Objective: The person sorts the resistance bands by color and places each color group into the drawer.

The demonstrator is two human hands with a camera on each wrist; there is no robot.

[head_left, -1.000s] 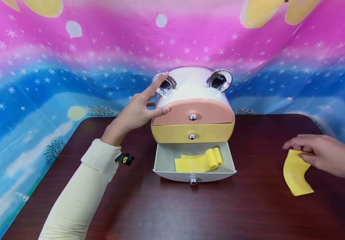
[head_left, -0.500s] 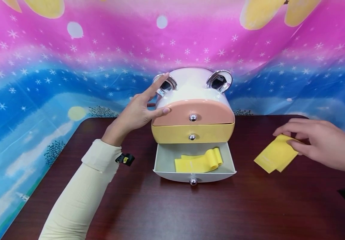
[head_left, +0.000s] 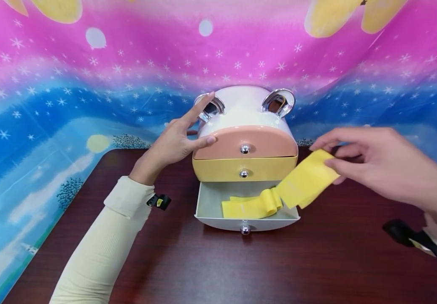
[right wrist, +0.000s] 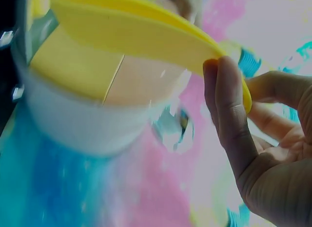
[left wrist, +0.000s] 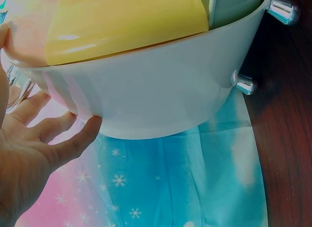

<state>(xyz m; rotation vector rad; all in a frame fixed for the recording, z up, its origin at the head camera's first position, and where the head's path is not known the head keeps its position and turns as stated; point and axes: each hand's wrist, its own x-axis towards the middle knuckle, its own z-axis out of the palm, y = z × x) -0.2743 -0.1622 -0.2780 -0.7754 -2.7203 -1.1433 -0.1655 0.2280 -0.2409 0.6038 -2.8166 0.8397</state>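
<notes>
A small white animal-shaped drawer cabinet [head_left: 237, 105] stands on the table, with its bottom grey drawer [head_left: 209, 198] pulled out. Inside that drawer lies a folded yellow resistance band [head_left: 246, 207], curled at its right end. My right hand [head_left: 378, 164] pinches a second yellow resistance band [head_left: 306, 179] by its upper end, between thumb and fingers; the lower end hangs over the drawer's right edge. In the right wrist view this band [right wrist: 131, 32] bends like a loop. My left hand [head_left: 174, 139] rests spread on the cabinet's left side, thumb on the front, fingertips touching the side wall [left wrist: 151, 100].
Above the pulled-out drawer, a yellow drawer [head_left: 218, 169] and a peach drawer [head_left: 268, 141] are closed, each with a silver knob. Two chrome ears [head_left: 279, 102] stick out on top. Behind the dark wooden table [head_left: 218, 270] hangs a printed cloth [head_left: 135, 50].
My right hand has carried its yellow band up and leftward, from the table's right side to the drawer's right edge. The left hand and the cabinet have stayed put.
</notes>
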